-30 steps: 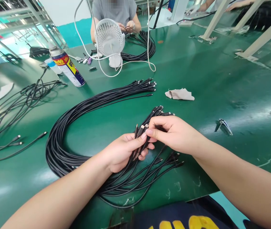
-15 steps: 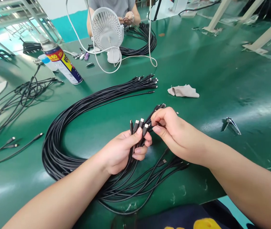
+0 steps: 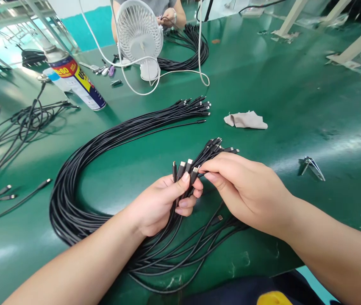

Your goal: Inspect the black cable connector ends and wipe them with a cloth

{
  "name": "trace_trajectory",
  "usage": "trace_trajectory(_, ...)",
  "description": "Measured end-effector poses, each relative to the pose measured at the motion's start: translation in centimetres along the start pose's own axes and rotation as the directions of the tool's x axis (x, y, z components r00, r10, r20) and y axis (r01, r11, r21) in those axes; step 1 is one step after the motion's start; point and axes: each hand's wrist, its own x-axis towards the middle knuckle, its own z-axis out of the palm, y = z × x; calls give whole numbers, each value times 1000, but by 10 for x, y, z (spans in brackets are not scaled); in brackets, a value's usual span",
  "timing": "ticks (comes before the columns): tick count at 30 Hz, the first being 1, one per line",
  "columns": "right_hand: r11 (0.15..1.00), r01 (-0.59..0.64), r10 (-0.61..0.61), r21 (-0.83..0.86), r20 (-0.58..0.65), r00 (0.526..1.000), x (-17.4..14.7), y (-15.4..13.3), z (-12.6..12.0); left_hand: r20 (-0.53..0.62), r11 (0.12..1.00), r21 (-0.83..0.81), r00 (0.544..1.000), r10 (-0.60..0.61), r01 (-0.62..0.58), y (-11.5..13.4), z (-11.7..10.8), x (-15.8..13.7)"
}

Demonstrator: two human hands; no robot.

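My left hand [image 3: 174, 195] is closed around several black USB cables, with their connector ends [image 3: 185, 168] fanned upward above the thumb. Just right of them, my right hand [image 3: 237, 186] pinches a black cable between thumb and forefinger, its fingertips beside the rightmost connector; most of that cable is hidden. Behind the fingers lie more connector ends [image 3: 214, 146]. A thick looped bundle of black cables [image 3: 69, 186] curves around to the left, its far ends [image 3: 199, 103] on the green table. Under my hands, loose cable ends [image 3: 196, 245] spread to the right.
A spray can [image 3: 75, 78] and a white fan [image 3: 140, 34] stand toward the back. Tangled cables [image 3: 24, 123] lie at left. A crumpled cloth [image 3: 246, 120] and a nail clipper [image 3: 313, 167] are at right. Across the table a person handles another cable coil [image 3: 199, 46].
My right hand has lowered slightly, and its fingertips have come close to the rightmost connector. More connector ends show behind it. My left hand keeps its grip.
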Motion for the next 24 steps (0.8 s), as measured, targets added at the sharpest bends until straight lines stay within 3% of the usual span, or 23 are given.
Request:
trace_trajectory(9, 959, 77, -88, -274, -28, 996, -2, -5, 7, -26, 999, 10, 999, 31, -31, -2, 1, 1)
trace_trajectory(24, 918, 103, -152, -383, -99, 983, -1, -5, 13, -55, 998, 56, 998, 42, -39, -3, 0, 3)
